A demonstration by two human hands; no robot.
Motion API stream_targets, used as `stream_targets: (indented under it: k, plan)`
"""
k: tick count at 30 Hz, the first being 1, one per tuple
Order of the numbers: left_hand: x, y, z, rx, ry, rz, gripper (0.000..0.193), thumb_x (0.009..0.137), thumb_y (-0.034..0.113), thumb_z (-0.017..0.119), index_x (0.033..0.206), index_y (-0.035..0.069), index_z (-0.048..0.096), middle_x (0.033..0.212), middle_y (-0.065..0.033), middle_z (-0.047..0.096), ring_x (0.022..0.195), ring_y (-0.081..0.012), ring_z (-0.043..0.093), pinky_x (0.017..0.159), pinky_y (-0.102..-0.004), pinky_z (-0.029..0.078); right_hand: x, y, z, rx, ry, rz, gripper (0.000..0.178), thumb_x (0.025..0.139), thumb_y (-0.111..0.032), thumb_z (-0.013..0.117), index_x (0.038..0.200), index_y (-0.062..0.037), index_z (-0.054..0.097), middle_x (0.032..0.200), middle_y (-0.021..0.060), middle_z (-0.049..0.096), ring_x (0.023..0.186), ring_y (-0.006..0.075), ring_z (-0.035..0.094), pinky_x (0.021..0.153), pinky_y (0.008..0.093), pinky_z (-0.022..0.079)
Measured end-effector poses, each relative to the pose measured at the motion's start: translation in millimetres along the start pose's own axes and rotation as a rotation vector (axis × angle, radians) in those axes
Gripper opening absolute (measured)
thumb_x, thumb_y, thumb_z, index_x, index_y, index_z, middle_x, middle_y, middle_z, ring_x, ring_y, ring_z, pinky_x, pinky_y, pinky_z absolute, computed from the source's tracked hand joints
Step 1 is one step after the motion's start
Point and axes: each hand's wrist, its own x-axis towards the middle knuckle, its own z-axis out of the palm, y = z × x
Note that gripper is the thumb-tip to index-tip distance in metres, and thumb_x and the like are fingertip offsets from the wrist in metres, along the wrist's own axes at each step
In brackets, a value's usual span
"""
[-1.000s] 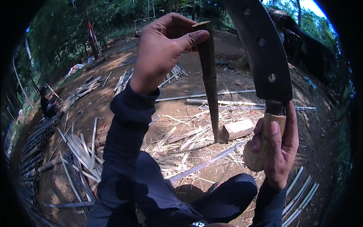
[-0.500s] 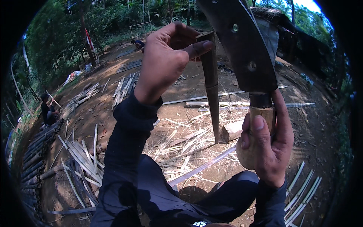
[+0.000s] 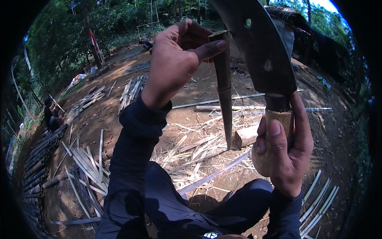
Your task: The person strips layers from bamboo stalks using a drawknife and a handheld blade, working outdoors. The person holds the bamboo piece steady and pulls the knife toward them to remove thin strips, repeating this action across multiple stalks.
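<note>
My left hand [image 3: 175, 59] pinches the top end of a long brown bamboo strip [image 3: 225, 95], which stands upright with its tapered lower end near a short log [image 3: 246, 136] on the ground. My right hand [image 3: 284, 147] grips the pale wooden handle of a big dark machete [image 3: 258, 47]. Its broad blade rises just right of the strip's top, close beside it. Both forearms wear dark sleeves.
Split bamboo slats and shavings [image 3: 187, 151] litter the dirt yard in front of my knees. A row of bamboo poles [image 3: 34, 159] lies at the left edge, where a person [image 3: 51, 113] sits. More slats [image 3: 131, 89] are piled farther back; trees ring the yard.
The machete blade has risen and moved left, closer to the top of the strip. My left hand has shifted its pinch slightly on the strip's end.
</note>
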Motion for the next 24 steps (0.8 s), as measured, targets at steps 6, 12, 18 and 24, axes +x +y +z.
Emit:
stream_targets:
  k: [6,12,18,24]
  plan:
    - [0,2,1,0.014,-0.003,0.000,0.023,0.082,0.008,0.080,0.098,0.002,0.064,0.095,-0.0114,0.073,0.084,-0.0180,0.072,0.076,-0.0321,0.061,4,-4,0,-0.022,-0.038,0.001,0.057,0.100,-0.014,0.056,0.150,-0.0020,0.032,0.083,0.0080,0.061,0.062,0.0079,0.052,0.056,0.0227,0.043]
    - [1,3,1,-0.004,-0.009,-0.018,0.024,0.082,0.009,0.080,0.098,0.002,0.064,0.094,-0.0110,0.073,0.083,-0.0180,0.072,0.075,-0.0324,0.060,6,-7,0,-0.086,-0.039,-0.048,0.055,0.099,-0.012,0.055,0.149,-0.0015,0.035,0.088,0.0077,0.061,0.066,0.0079,0.054,0.058,0.0227,0.043]
    - [-1,6,0,-0.007,-0.025,0.017,0.024,0.081,0.013,0.081,0.096,0.002,0.067,0.091,-0.0105,0.073,0.081,-0.0173,0.072,0.074,-0.0323,0.059,8,-13,-3,-0.162,-0.056,-0.114,0.054,0.098,-0.012,0.056,0.147,-0.0010,0.039,0.102,0.0113,0.062,0.077,0.0111,0.057,0.067,0.0251,0.046]
    - [2,3,7,-0.014,-0.002,0.092,0.023,0.081,0.011,0.082,0.092,-0.003,0.067,0.082,-0.0122,0.071,0.074,-0.0167,0.071,0.068,-0.0297,0.058,18,-22,-7,-0.275,-0.080,-0.188,0.053,0.096,-0.013,0.057,0.145,-0.0005,0.043,0.117,0.0149,0.063,0.089,0.0142,0.061,0.077,0.0276,0.049]
